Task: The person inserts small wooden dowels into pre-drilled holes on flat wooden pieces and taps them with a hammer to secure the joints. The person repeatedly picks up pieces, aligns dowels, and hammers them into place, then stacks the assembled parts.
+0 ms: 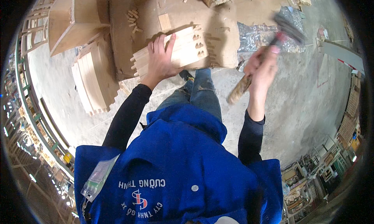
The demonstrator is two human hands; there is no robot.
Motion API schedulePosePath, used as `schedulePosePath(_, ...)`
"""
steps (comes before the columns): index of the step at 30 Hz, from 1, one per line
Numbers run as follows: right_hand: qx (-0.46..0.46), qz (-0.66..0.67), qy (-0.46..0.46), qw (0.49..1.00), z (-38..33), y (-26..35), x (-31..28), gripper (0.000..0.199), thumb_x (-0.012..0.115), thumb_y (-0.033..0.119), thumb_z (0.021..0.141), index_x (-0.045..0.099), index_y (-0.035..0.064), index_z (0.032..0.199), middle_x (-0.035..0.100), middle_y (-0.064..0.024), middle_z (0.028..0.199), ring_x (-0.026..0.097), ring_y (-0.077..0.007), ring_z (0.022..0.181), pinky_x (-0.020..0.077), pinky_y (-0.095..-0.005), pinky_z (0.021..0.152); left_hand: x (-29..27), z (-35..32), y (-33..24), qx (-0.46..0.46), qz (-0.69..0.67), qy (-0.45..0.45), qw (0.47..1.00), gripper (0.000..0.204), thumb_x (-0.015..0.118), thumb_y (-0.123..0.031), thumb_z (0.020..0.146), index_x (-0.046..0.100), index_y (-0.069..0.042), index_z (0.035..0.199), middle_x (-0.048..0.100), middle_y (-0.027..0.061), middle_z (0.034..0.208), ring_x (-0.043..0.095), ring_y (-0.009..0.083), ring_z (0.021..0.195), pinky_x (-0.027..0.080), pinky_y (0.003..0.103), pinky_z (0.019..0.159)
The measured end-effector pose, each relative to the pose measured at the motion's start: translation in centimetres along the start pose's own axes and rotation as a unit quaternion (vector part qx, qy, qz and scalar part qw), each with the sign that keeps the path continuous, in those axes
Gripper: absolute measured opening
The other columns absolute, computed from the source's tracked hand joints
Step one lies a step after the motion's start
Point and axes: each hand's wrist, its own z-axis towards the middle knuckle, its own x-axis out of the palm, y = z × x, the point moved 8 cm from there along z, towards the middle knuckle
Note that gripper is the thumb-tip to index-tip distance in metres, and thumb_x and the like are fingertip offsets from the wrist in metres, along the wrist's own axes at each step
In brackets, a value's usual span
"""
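Rests the left hand (159,60), with fingers spread, on stacked wooden strips (186,52), apparently steadying them; clasps a blurred hammer (240,89) by its handle in the closed right hand (261,72).

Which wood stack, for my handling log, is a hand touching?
The stack on the cardboard, under the left hand; the other stack, further left, has no hand on it.

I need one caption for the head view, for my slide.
Left hand on pale wooden pieces, right hand gripping a blurred hammer, small dowels lying nearby.
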Motion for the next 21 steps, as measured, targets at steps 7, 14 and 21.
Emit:
schedulePosePath(7, -0.112, -0.394, 0.122, 0.904, -1.0, -11.8, 5.9, 0.045, 0.052, 0.046, 0.106, 0.062, 0.0039, 0.092, 0.056, -0.0045, 0.063, 0.055, -0.0142, 0.053, 0.0454, -0.0303, 0.048, 0.5, 0.0, 0.3, -0.020, 0.007, 0.036, 0.999, 0.129, 0.086, -0.067, 0.056, 0.031, -0.009, 0.158, 0.037, 0.0239, 0.146, 0.036, 0.0432, 0.137, 0.024, 0.062, 0.112)
schedulePosePath(14, 0.054, -0.009, -0.003, 0.999, -1.0, -3.1, -0.9, 0.048, 0.044, 0.054, 0.107, 0.052, 0.0123, 0.084, 0.042, 0.0050, 0.056, 0.038, -0.0060, 0.044, 0.0308, -0.0261, 0.040, 0.2, -0.3, 0.1, 0.037, -0.010, 0.032, 0.999, 0.126, 0.087, -0.057, 0.054, 0.035, -0.006, 0.156, 0.040, 0.0245, 0.143, 0.037, 0.0430, 0.134, 0.026, 0.059, 0.111)
schedulePosePath(21, -0.174, -0.062, -0.134, 0.974, -1.7, -4.7, -2.3, 0.051, 0.046, 0.053, 0.106, 0.056, 0.0030, 0.099, 0.058, -0.0119, 0.072, 0.055, -0.0195, 0.058, 0.0425, -0.0311, 0.050, -0.2, -0.4, -1.1, 0.080, -0.031, 0.055, 0.995, 0.129, 0.089, -0.054, 0.048, 0.036, -0.007, 0.155, 0.042, 0.0238, 0.139, 0.039, 0.0409, 0.133, 0.027, 0.056, 0.111)
